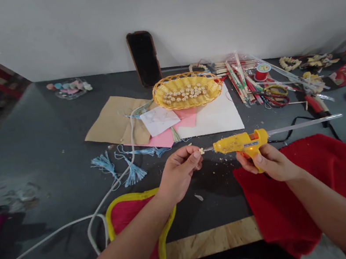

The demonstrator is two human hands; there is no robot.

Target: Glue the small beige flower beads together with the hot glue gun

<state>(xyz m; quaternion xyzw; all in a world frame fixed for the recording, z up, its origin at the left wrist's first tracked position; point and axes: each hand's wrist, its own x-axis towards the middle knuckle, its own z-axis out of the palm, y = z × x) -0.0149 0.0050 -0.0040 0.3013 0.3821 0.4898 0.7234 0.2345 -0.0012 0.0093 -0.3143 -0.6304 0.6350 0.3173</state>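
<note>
My right hand (267, 162) is wrapped round the handle of a yellow hot glue gun (234, 143), and a clear glue stick (306, 124) juts from its back end. A small orange light glows on the gun. Between thumb and forefinger my left hand (182, 172) pinches a small cream flower-shaped piece (201, 151). The gun's metal nozzle (209, 149) points left and meets or nearly touches that piece. Behind my hands stands a yellow woven basket (159, 88) holding several similar small cream flowers (183, 95).
Blue tassels (135, 172), a white cord (112, 187), brown paper (108, 123) and white paper (220, 114) lie on the dark table. A phone (144, 58) leans against the wall. To the right are scissors (276, 95), a thread spool (262, 72) and red cloth (319, 179).
</note>
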